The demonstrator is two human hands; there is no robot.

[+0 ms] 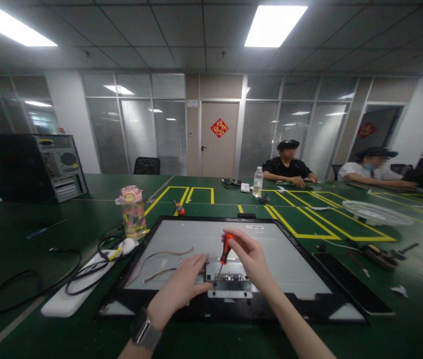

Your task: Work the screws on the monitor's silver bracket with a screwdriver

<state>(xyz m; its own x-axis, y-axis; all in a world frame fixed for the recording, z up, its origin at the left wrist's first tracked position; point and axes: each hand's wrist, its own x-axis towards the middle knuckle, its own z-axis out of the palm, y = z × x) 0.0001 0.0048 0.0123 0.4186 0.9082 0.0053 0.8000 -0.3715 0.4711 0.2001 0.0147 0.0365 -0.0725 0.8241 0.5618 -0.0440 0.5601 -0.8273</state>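
Observation:
A monitor lies face down (271, 254) on the green table, its grey metal back up inside a black frame. My right hand (249, 254) is closed round a red-handled screwdriver (225, 249), whose tip points down at a small metal bracket (230, 284) near the panel's front edge. My left hand (181, 286) rests on the panel just left of the bracket, fingers curled with their tips beside it. A watch sits on that wrist. Thin wires (159, 264) run across the panel's left half.
A white power strip (73, 294) with black cables lies left of the monitor. Behind it stand a pink-lidded bottle (133, 212) and a computer case (32, 167). A second red screwdriver (179, 208), a fan grille (374, 212) and two seated people (290, 167) are further back.

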